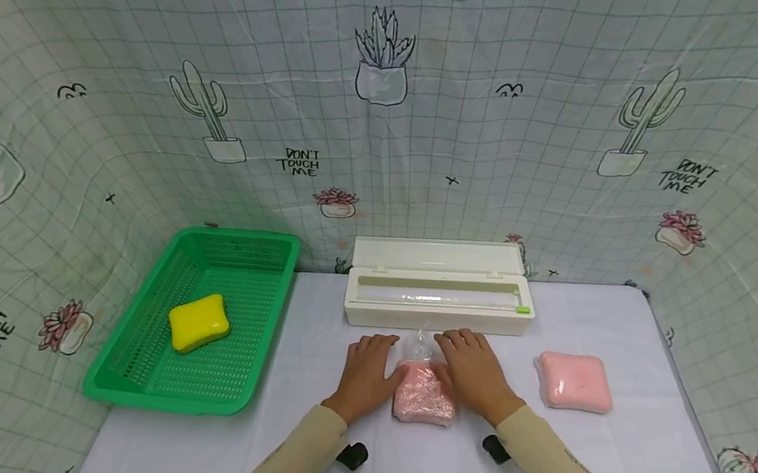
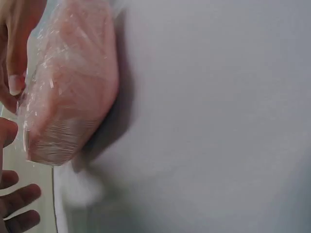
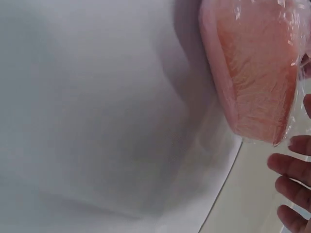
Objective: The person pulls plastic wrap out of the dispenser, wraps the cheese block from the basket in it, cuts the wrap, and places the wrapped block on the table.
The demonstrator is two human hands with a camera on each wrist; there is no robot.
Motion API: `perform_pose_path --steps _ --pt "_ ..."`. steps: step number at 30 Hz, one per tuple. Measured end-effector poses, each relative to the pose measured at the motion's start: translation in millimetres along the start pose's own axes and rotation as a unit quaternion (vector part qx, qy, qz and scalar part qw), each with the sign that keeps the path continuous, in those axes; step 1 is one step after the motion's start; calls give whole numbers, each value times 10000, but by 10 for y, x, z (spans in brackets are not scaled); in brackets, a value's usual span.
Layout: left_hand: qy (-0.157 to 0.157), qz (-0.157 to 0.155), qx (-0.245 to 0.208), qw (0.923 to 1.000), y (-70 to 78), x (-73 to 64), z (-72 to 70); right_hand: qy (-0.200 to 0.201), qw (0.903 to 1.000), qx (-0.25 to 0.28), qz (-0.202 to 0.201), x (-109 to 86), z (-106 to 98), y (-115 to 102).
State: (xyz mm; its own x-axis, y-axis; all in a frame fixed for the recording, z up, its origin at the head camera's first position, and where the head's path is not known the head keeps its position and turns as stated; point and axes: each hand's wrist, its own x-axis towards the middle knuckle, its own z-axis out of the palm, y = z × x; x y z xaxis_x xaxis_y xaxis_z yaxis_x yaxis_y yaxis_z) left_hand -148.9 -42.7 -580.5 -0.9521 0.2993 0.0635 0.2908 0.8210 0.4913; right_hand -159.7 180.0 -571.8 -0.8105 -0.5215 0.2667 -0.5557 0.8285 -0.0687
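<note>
A pink block that looks like a sponge point(image 1: 425, 397), wrapped in shiny clear cling film, lies on the white table between both hands. Loose film point(image 1: 418, 347) sticks up at its far end. My left hand point(image 1: 365, 378) is at its left side, thumb against the wrapped block, other fingers extended and spread. On the opposite side, my right hand point(image 1: 476, 376) rests along the block's edge, fingers reaching over the loose film. In the right wrist view, the right fingers point(image 3: 291, 167) are apart from one another beside the wrapped block point(image 3: 257, 73). Part of the thumbs' contact is hidden.
Behind the hands stands a white cling film dispenser point(image 1: 437, 314), lid raised, roll inside, green slider point(image 1: 522, 309) at its right. A green basket point(image 1: 273, 319) at left holds a yellow sponge point(image 1: 200, 322). Another pink sponge point(image 1: 576, 382) lies right. Patterned cloth point(image 1: 433, 145) hangs behind.
</note>
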Motion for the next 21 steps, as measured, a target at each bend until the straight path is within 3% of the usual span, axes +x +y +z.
perform_pose_path --steps 9,14,21 --pt "-441 -495 -468 9967 53 182 -14 -331 9966 685 311 177 104 63" --pt "-658 -600 -612 9941 79 219 -15 -481 9863 1455 619 254 139 87" --pt "-697 -580 -803 9926 78 215 -28 -613 9704 2151 909 319 172 85"
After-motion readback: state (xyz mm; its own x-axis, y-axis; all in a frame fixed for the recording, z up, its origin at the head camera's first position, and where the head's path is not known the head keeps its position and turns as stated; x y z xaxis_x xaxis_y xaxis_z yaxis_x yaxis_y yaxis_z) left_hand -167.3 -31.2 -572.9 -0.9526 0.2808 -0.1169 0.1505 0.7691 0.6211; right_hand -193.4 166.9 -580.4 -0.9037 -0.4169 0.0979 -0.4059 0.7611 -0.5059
